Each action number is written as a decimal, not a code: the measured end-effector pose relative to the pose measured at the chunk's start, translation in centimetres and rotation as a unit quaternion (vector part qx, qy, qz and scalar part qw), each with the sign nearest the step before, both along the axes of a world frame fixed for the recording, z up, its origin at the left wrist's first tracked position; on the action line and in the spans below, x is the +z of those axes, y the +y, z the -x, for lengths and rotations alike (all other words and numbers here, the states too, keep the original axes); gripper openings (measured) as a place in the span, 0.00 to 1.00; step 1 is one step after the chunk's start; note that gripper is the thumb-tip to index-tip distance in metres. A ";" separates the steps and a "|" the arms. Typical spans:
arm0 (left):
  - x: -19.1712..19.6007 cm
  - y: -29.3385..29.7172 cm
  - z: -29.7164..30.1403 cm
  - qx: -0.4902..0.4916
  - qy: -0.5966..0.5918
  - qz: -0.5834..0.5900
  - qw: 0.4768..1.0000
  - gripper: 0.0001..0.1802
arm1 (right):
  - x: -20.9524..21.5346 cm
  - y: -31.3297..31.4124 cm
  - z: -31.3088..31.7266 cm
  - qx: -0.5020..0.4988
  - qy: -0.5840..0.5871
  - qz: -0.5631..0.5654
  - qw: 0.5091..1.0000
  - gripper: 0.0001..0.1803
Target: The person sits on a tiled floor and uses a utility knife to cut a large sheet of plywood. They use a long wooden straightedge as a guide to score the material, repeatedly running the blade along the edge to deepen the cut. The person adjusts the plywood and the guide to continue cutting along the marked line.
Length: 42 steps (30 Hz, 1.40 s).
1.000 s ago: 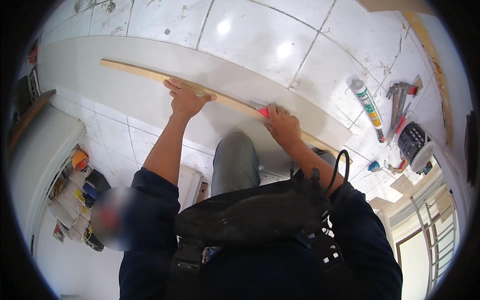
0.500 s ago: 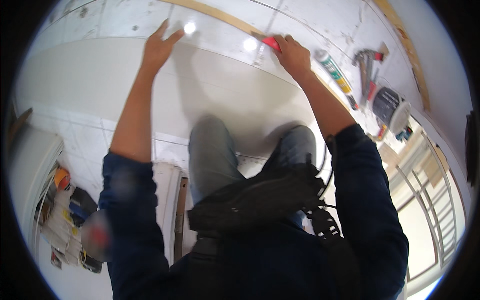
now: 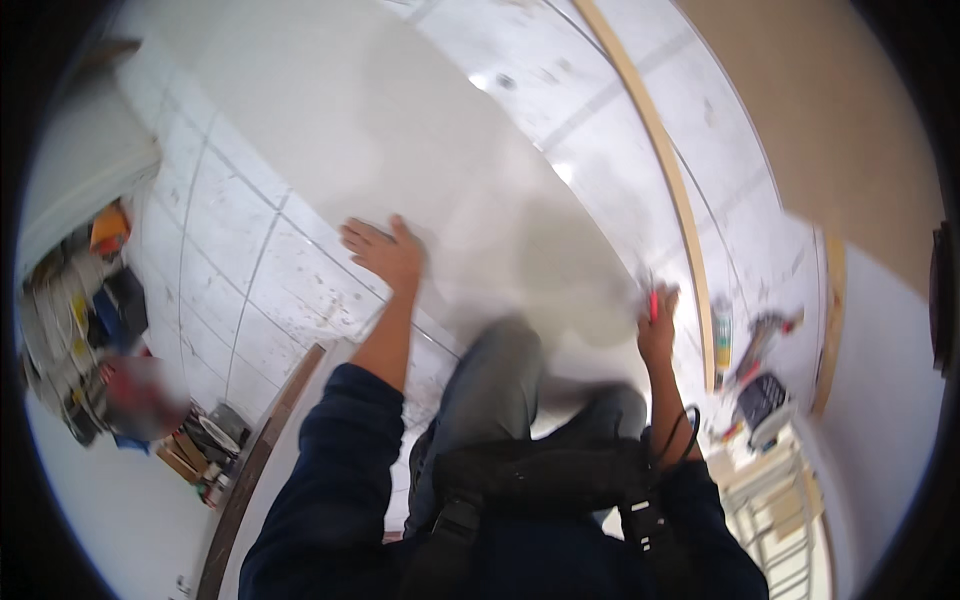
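Note:
A large pale board lies on the tiled floor before my knees. My left hand is at its near left edge, fingers spread, holding nothing. At the opposite edge, my right hand is closed round the red handle of a tool. The tool's front end is blurred, so its exact kind is unclear; it points away from me, near the board's edge. A long wooden strip lies on the tiles just right of that hand.
Right of the strip are a sealant cartridge, a hammer and a dark-labelled bucket. Another wooden strip runs by the right wall. Metal railings show at lower right. Assorted gear with an orange item sits at left.
My view has turned, so the board and strip now run diagonally. My left hand has come back to the board's near edge. My right hand still holds the red-handled tool, now closer to me.

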<state>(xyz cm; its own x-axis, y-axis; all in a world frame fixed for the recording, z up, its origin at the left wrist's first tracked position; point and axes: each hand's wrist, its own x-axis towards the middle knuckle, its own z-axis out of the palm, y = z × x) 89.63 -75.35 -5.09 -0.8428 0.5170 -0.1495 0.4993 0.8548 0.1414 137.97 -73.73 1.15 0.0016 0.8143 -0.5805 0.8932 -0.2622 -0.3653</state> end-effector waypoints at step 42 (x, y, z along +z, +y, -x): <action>-0.3 -1.2 -1.9 0.015 0.011 -0.045 0.999 0.51 | -1.8 -2.7 -0.7 0.106 0.022 -0.106 0.989 0.32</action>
